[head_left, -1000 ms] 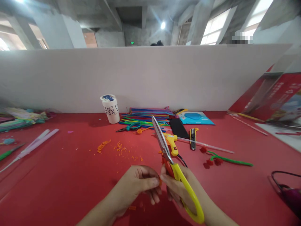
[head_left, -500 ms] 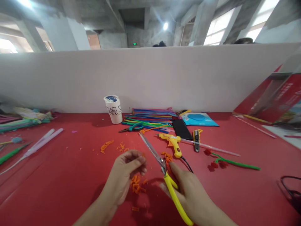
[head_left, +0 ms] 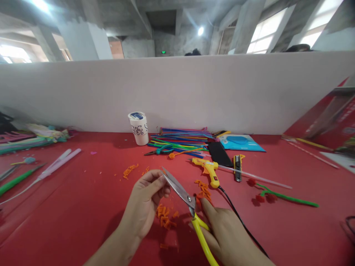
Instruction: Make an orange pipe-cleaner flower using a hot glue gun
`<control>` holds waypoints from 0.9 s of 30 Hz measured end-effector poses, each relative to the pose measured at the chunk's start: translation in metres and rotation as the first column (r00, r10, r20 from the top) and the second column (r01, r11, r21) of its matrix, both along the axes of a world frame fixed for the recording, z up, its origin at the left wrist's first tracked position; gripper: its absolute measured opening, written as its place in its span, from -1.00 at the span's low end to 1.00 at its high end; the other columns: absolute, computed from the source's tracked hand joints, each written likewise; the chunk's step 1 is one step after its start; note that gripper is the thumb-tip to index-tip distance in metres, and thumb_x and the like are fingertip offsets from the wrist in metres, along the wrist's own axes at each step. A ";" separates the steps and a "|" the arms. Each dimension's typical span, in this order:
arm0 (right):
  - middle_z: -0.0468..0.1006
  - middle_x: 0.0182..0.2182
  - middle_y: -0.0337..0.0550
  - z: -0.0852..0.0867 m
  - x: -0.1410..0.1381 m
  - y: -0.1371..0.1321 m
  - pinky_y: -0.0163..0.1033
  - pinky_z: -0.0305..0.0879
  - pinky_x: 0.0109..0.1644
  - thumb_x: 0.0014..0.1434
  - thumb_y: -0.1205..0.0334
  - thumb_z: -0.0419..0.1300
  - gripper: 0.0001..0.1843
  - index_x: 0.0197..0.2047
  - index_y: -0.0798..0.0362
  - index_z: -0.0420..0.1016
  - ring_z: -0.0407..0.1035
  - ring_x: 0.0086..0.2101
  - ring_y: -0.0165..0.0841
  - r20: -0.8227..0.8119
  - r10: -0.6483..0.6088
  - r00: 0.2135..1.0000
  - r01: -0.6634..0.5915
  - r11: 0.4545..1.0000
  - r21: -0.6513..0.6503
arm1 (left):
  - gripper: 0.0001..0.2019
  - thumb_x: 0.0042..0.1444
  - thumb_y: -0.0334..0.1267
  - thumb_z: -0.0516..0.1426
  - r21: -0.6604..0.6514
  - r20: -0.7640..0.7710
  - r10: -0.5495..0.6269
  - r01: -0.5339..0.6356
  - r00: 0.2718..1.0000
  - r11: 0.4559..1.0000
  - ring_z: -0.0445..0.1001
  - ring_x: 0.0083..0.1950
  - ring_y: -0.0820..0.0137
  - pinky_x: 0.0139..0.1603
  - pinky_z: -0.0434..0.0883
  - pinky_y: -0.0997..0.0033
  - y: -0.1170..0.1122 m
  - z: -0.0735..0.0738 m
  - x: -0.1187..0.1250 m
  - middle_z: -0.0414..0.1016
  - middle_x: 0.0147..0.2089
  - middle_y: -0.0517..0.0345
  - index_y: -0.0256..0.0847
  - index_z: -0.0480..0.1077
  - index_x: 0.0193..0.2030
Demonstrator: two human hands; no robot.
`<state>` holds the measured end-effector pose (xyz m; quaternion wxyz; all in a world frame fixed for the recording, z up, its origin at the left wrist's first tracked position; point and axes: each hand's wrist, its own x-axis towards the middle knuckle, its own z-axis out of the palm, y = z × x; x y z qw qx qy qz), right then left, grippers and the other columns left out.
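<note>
My right hand (head_left: 229, 231) grips a pair of scissors (head_left: 179, 187) by the yellow handles, blades pointing up and to the left. The blades look nearly closed, with their tips at the fingertips of my left hand (head_left: 141, 203). Thumb and forefinger of that hand are pinched on a small orange piece, mostly hidden by the fingers and blade tips. Short orange cuttings (head_left: 165, 218) lie on the red table (head_left: 91, 210) between my hands. Another orange pile (head_left: 203, 190) sits just beyond my right hand, and thin orange bits (head_left: 129, 171) are scattered farther left.
A yellow glue gun (head_left: 206, 168) with its black cord lies beyond my right hand. Behind are pliers (head_left: 158, 150), coloured pipe cleaners (head_left: 181, 138), a black phone (head_left: 220, 154) and a white cup (head_left: 139, 129). A utility knife (head_left: 237, 168) and green-stemmed red flowers (head_left: 288, 198) are rightward.
The scissor tips have come to my left fingertips, where before they pointed past them. The blades look more closed. The view has shifted slightly, moving the table items to the right.
</note>
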<state>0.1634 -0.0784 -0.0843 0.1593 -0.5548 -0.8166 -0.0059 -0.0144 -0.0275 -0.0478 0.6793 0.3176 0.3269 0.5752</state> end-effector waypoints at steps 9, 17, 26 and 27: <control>0.47 -0.65 -0.18 0.000 0.001 0.000 -0.30 -0.16 -0.60 0.11 0.14 0.02 -0.84 -0.34 0.08 0.22 0.39 -0.63 -0.25 0.043 -0.007 0.999 0.008 1.000 -0.024 | -0.93 -0.10 -0.39 0.22 0.017 -0.041 0.026 -0.025 0.999 1.000 0.35 -0.58 0.62 -0.56 0.29 0.69 0.000 -0.001 0.000 0.42 -0.57 0.26 -0.29 0.42 -0.54; 0.48 -0.65 -0.18 0.001 0.000 -0.001 -0.30 -0.20 -0.59 0.09 0.18 0.01 -0.87 -0.35 0.07 0.23 0.38 -0.65 -0.29 0.071 -0.013 0.997 0.016 0.999 -0.036 | -0.92 -0.08 -0.39 0.21 0.024 -0.051 0.030 -0.029 0.998 0.999 0.35 -0.57 0.62 -0.55 0.29 0.69 0.001 -0.002 0.000 0.43 -0.57 0.26 -0.29 0.42 -0.54; 0.46 -0.68 -0.19 0.002 -0.001 -0.002 -0.30 -0.25 -0.61 0.11 0.18 -0.01 -0.88 -0.40 0.05 0.19 0.36 -0.68 -0.27 0.051 -0.004 0.999 0.003 1.000 0.010 | -0.92 -0.13 -0.37 0.24 -0.008 -0.037 0.032 -0.032 0.999 0.999 0.34 -0.59 0.62 -0.57 0.29 0.69 -0.001 0.002 0.000 0.42 -0.57 0.25 -0.30 0.42 -0.55; 0.45 -0.69 -0.19 0.002 -0.001 -0.002 -0.30 -0.25 -0.61 0.11 0.18 -0.01 -0.87 -0.40 0.04 0.18 0.36 -0.69 -0.27 0.047 0.001 0.999 -0.002 1.000 0.023 | -0.92 -0.13 -0.37 0.24 -0.010 -0.035 0.032 -0.032 0.999 0.999 0.34 -0.59 0.62 -0.57 0.29 0.69 -0.001 0.002 0.000 0.42 -0.57 0.25 -0.30 0.42 -0.54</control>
